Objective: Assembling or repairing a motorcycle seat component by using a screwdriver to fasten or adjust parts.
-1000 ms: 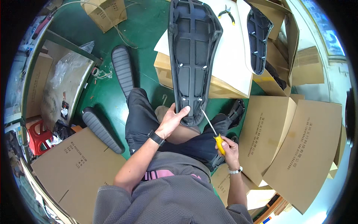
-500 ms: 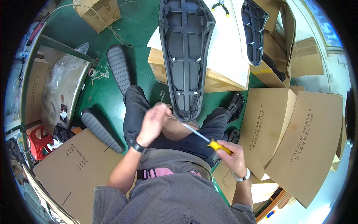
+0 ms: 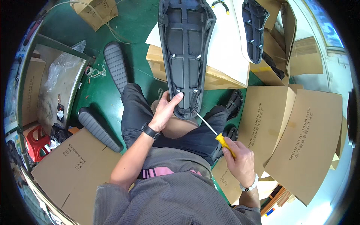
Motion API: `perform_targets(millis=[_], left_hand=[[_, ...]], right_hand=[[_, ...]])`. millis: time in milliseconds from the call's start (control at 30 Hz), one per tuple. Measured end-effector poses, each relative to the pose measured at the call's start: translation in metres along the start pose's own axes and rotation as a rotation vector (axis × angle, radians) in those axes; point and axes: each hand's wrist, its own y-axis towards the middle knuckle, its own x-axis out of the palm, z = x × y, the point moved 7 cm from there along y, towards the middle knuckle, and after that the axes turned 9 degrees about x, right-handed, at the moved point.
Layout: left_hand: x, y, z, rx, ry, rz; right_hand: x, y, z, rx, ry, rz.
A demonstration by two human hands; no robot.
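A long black seat (image 3: 186, 41), probably a motorcycle seat, lies with its ribbed, hollow underside facing up, its narrow end toward me. My left hand (image 3: 164, 111) grips the left side of that narrow end, with the thumb over the rim near a white peg. In my right hand (image 3: 242, 163) is a screwdriver (image 3: 226, 145) with a yellow handle, the fingers wrapped round it. Its thin metal shaft points up and left, and the tip meets the right edge of the seat's narrow end. Whether the tip is under the cover there, I cannot tell.
Under the seat stands a cardboard box (image 3: 221, 78) topped by a white sheet (image 3: 229, 45). A second upturned seat (image 3: 253, 32) and pliers (image 3: 221, 5) lie on it. Cartons (image 3: 266, 120) crowd the right. Two ribbed black seats (image 3: 117, 67) rest at left, near a red stool (image 3: 36, 142).
My left hand has moved forward and taken hold of the seat's narrow end. My right hand has shifted slightly right and nearer me, and the screwdriver tip is now against the seat's edge.
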Motion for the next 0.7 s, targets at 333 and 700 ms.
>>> perform_targets(millis=[333,700], left_hand=[[0.006,0.008,-0.022,-0.082,-0.165,-0.001],[0.003,0.008,-0.034,-0.067,-0.146,0.136]], right_hand=[[-0.002,0.006,-0.036,-0.061,-0.234,0.039],[0.025,-0.005,-0.029,-0.054,-0.156,0.101]])
